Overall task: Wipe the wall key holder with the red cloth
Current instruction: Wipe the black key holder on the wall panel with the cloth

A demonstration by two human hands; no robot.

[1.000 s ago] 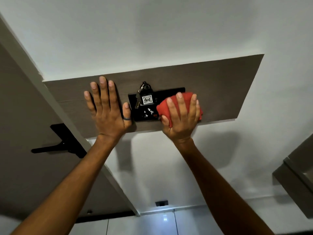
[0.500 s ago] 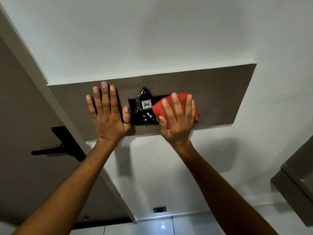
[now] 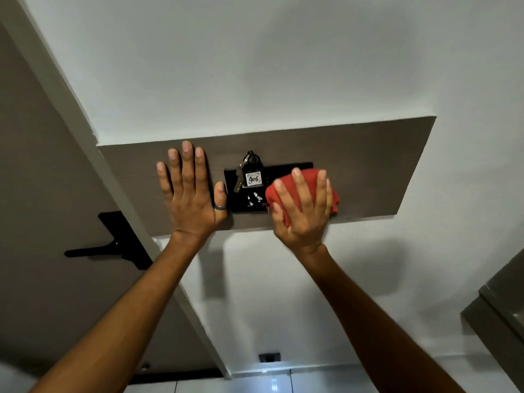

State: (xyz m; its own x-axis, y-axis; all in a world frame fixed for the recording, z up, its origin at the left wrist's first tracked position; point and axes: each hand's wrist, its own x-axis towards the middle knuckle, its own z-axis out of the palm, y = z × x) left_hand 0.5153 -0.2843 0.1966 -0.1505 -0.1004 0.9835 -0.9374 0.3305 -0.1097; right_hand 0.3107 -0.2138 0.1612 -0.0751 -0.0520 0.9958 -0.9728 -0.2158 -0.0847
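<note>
At far left, a brown door [image 3: 42, 194] carries a black lever handle [image 3: 110, 245]; its pale frame [image 3: 93, 154] runs diagonally to the left end of a brown wall panel [image 3: 368, 165]. The left hand [image 3: 192, 194], fingers spread and flat, grasps nothing and presses on the panel, its ringed thumb just beside the left edge of the black wall key holder [image 3: 246, 202]. A bunch of keys [image 3: 251, 174] with a tag marked 406 hangs over the holder's upper left part. The right hand [image 3: 303, 211] presses the bunched red cloth [image 3: 306, 185] against the holder's right half, fingers splayed over it; the holder's right edge is hidden beneath the cloth. Bare panel extends well to the right of the cloth up to the panel's right end, with plain white wall [image 3: 283, 66] above and below. A grey cabinet corner [image 3: 502, 313] enters at lower right.
</note>
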